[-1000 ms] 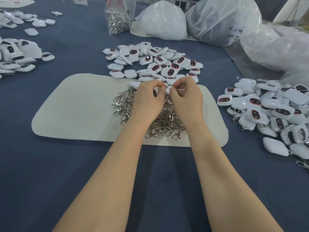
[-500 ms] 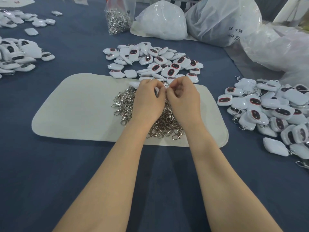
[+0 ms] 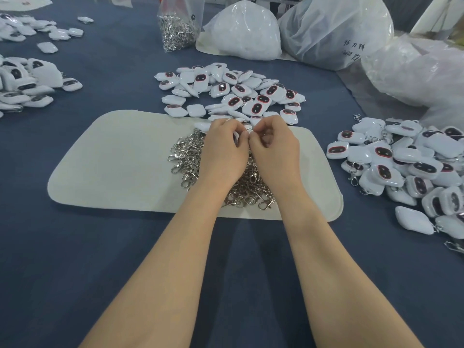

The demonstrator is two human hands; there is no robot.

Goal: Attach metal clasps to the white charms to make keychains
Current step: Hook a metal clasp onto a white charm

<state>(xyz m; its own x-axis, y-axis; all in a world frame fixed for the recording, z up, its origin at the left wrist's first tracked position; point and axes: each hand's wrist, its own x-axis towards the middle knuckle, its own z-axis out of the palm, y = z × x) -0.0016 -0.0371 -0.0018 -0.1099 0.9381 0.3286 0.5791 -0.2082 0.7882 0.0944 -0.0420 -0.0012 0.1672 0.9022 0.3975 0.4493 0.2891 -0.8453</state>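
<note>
My left hand [image 3: 223,151] and my right hand [image 3: 275,149] meet fingertip to fingertip above a heap of silver metal clasps [image 3: 187,156] on a cream mat [image 3: 120,159]. Between the fingers a small white charm [image 3: 247,128] shows, mostly hidden; a clasp piece seems pinched in my right fingers. Behind the hands lies a pile of white charms with dark red-rimmed ovals [image 3: 231,94]. On the right sits a pile of charms with clasps attached [image 3: 406,167].
More white charms [image 3: 27,84] are heaped at the left edge. A clear bag of clasps [image 3: 178,26] stands at the back, with bulky plastic bags [image 3: 334,31] beside it and to the right. Blue cloth [image 3: 75,259] covers the table.
My two hands have drawn closer together, and my right hand has slid slightly left. The thin metal piece that showed in my right fingers is now hidden.
</note>
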